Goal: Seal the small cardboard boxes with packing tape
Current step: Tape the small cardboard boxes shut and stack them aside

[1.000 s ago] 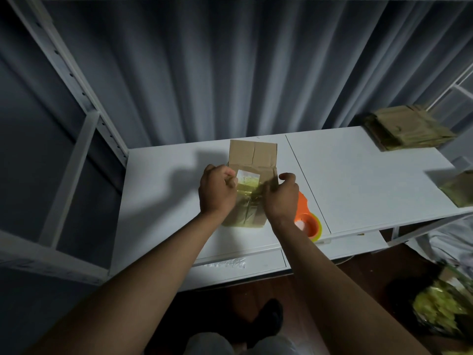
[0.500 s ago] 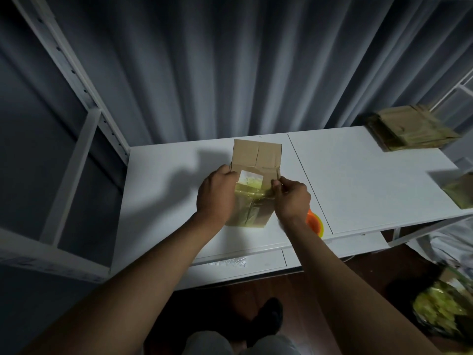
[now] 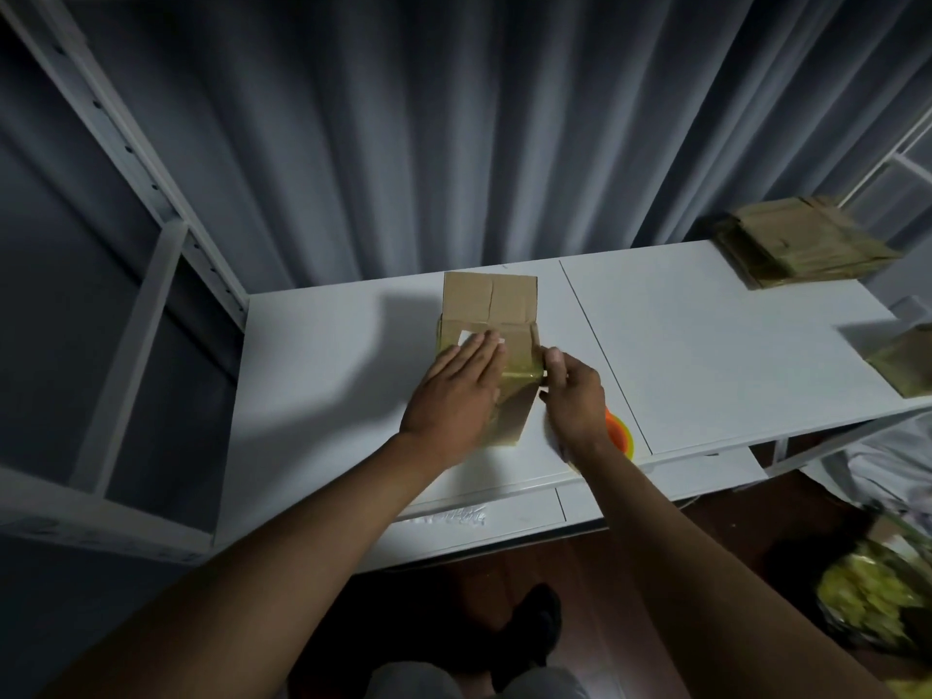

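- L hand [image 3: 456, 391] is now lying flat on top of the box [image 3: 488, 355], fingers [image 3: 484, 351] straight and together, pressing the tape [image 3: 519, 376] down; a sec ago it was curled at the box's left edge, so it's gone from gripping to smoothing.
- R hand [image 3: 575, 396] is sitting just right of the box, having slid off the top; thumb & fingertips are pinching at the box's right top corner, prob. on the tape end, though can't tell for sure w/ the blur.
- Meaning, as I judge it: the strip across the top is already laid and is being rubbed flat and folded over the right side. This box is nearly closed on that seam.
- The box is standing on the white surface [image 3: 323, 375], mid-way along its near half, brown cardboard, w/ a glossy yellowish tape band crossing its top and running down the near face. Behind the top, flaps are standing up, split by a centre slit.
- A pale label patch is peeking out by the L fingertips.
- An orange/yellow tape roll [image 3: 619, 438] is lying just right of the box, partly hidden under the R wrist.
- A stack of flat cartons [image 3: 802, 247] is resting far right of the box, well apart.
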